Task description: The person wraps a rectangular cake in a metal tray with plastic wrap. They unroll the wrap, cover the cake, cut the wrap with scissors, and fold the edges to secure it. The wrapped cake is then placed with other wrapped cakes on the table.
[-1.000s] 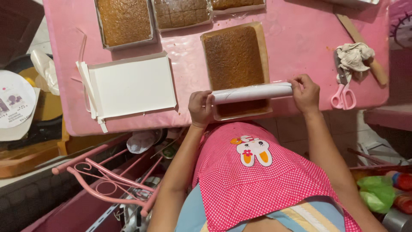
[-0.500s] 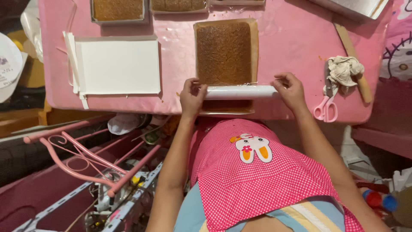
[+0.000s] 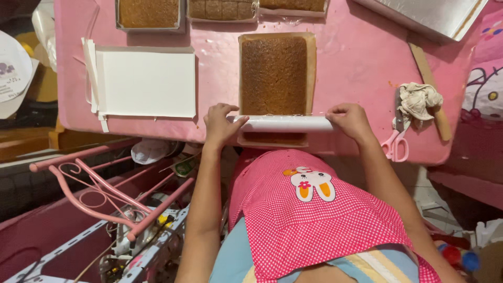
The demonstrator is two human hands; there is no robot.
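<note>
A brown sheet cake lies on brown paper on the pink table. Across its near end rests a white roll, lying crosswise. My left hand grips the roll's left end and my right hand grips its right end. A strip of cake and paper shows below the roll near the table's front edge.
A flat white box lies at the left. Trays of brown cake line the far edge. Pink scissors, a crumpled cloth and a wooden stick lie at the right. A pink metal chair frame stands lower left.
The view has shifted, so the table sits higher and more centred. Both hands keep hold of the roll at the cake's near end.
</note>
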